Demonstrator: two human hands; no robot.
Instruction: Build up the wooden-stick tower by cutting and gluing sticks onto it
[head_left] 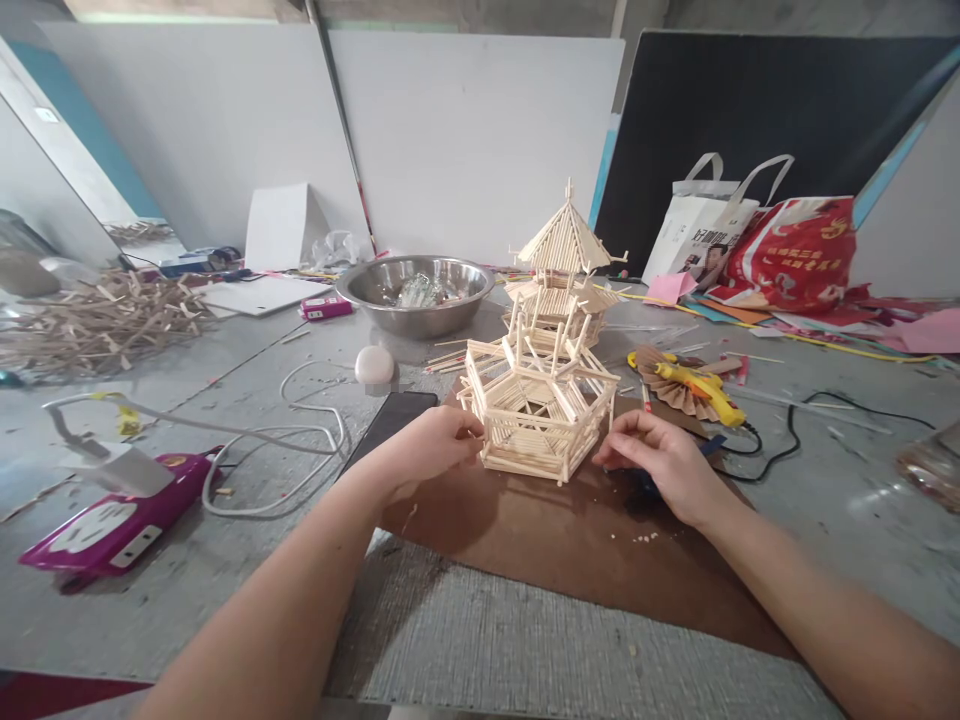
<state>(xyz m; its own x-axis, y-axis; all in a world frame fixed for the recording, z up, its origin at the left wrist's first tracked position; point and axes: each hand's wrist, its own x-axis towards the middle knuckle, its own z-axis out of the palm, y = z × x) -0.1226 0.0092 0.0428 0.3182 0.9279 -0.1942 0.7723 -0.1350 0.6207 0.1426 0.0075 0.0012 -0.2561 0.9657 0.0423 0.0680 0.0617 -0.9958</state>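
A six-sided model of pale wooden sticks (540,420), with low railings and short upright posts, stands on a brown board (480,520) in front of me. My left hand (435,445) is closed at its left side, fingertips pinching the frame's edge. Close to the right corner, my right hand (664,460) has thumb and fingers pressed together; whatever lies between them is too small to make out. Under that hand sits a dark blue object (643,490), partly hidden. Directly behind rises a stick pavilion (566,245) with a pointed roof.
A steel bowl (416,300) stands behind left, near a white rounded case (374,366). A yellow glue gun (701,390) lies right with its black cord. At left are a purple power strip (127,515), white cable and a stick pile (112,320). Bags (795,255) stand back right.
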